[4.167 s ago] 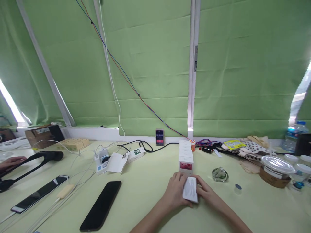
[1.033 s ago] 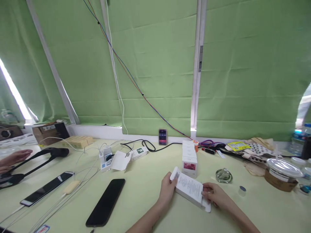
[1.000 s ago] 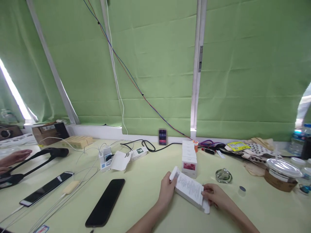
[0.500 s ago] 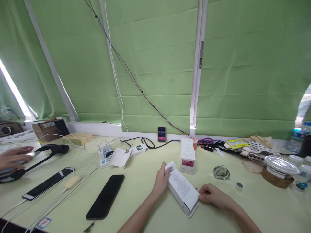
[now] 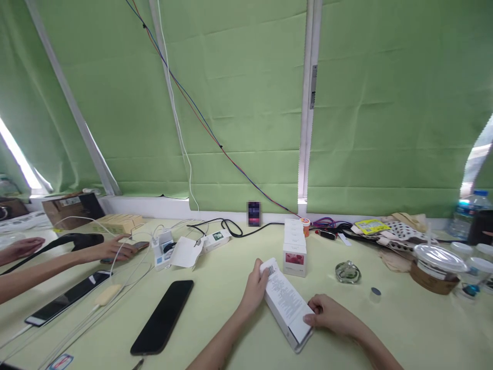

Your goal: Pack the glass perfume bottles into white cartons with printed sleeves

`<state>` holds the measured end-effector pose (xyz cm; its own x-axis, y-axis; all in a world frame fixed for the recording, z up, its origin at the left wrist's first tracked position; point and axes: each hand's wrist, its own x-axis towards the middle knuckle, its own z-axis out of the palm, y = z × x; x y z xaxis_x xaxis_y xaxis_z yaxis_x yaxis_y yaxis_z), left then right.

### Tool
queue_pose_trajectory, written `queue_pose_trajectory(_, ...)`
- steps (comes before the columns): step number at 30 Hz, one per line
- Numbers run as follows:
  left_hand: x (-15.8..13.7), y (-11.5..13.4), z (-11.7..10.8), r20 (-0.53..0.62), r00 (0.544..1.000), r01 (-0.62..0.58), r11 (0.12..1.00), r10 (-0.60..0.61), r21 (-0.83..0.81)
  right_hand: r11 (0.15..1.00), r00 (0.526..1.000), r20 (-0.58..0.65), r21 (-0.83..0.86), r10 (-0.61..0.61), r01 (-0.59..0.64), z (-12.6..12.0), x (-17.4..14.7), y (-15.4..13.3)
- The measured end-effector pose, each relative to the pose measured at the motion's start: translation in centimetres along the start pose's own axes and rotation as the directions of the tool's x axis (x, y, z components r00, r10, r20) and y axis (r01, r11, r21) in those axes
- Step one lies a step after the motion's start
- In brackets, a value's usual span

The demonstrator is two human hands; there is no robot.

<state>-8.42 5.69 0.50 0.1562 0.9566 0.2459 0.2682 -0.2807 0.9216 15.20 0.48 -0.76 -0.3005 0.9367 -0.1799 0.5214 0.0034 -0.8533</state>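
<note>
A long white carton [image 5: 287,304] printed with grey text and a barcode lies tilted above the table. My left hand [image 5: 254,288] is closed around its far end. At the near right edge, my right hand [image 5: 327,314] has its thumb on the printed face and its fingers curled beside it. A flap shows at the carton's near end; what is inside is hidden. Just beyond stands a row of small white boxes [image 5: 295,262] with a red picture on the front one. To the right sit a clear glass bottle [image 5: 347,272] and a small silver-topped cap [image 5: 375,293].
A black phone [image 5: 162,317] lies left of my arm. Farther left are a charging phone [image 5: 68,298], white cables and a power strip [image 5: 162,252]. Another person's hand [image 5: 115,249] rests on a phone there. A lidded bowl [image 5: 435,272] and cups stand at the right.
My right thumb has moved up onto the carton's printed face. The other person's hand has reached right to a phone. My view has shifted slightly right.
</note>
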Motion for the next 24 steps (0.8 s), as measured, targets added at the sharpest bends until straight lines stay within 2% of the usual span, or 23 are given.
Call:
queue_pose_trajectory(6, 0.9, -0.5, -1.1, -0.007, 0.999, -0.052, 0.996, 0.053, 0.071, 0.998, 0.995, 0.079, 0.017, 0.065, -0.067, -0.9, -1.3, -1.0)
queue_pose_trajectory(9, 1.9, -1.2, -2.3, -0.098, 0.994, -0.039, 0.994, 0.049, 0.105, 0.996, 0.993, 0.065, -0.004, 0.094, -0.094, -1.3, -1.7, -0.7)
queue_pose_trajectory(11, 2.8, -1.7, -3.8, -0.214, 0.976, -0.007, 0.992, 0.034, 0.125, 0.996, 0.994, 0.065, -0.016, 0.092, -0.091, -1.6, -1.8, -0.4)
queue_pose_trajectory(13, 3.7, -2.2, -5.9, -0.37, 0.929, 0.044, 0.989, 0.011, 0.139, 0.996, 0.994, 0.065, -0.028, 0.085, -0.083, -1.8, -1.7, -0.2)
queue_pose_trajectory(14, 4.1, -2.4, -7.0, -0.454, 0.891, 0.074, 0.987, -0.002, 0.141, 0.996, 0.995, 0.063, -0.034, 0.082, -0.08, -1.9, -1.6, 0.0)
queue_pose_trajectory(17, 5.0, -3.3, -9.9, -0.682, 0.731, 0.154, 0.98, -0.028, 0.124, 0.996, 0.996, 0.042, -0.054, 0.074, -0.072, -2.1, -1.3, 0.2)
queue_pose_trajectory(19, 5.2, -3.8, -10.7, -0.756, 0.654, 0.183, 0.976, -0.033, 0.115, 0.996, 0.997, 0.024, -0.062, 0.067, -0.066, -2.2, -1.3, 0.3)
queue_pose_trajectory(21, 5.2, -4.0, -10.4, -0.773, 0.634, 0.187, 0.973, -0.016, 0.133, 0.997, 0.999, 0.03, -0.065, 0.044, -0.042, -2.1, -1.4, 0.2)
queue_pose_trajectory(24, 4.7, -3.5, -8.5, -0.761, 0.647, 0.161, 0.965, 0.055, 0.206, 0.994, 0.994, 0.094, -0.097, -0.05, 0.059, -1.6, -1.7, -0.4)
